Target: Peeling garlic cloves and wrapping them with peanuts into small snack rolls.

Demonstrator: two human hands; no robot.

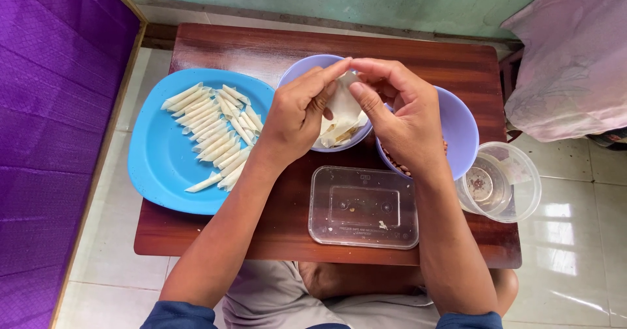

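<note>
Wooden bench (274, 48) carries a lilac bowl (302, 68); above it, left hand (297, 117) and right hand (401, 117) each pinch-grip one thin wrapper sheet (344, 104).

On your wooden table (261, 48) sits a blue plate (157, 159) of pale rolled sticks (215, 130) — off to the side. Nearer you lies a clear rectangular container (364, 207); a round clear tub (499, 182) stands at the table's edge.
</note>
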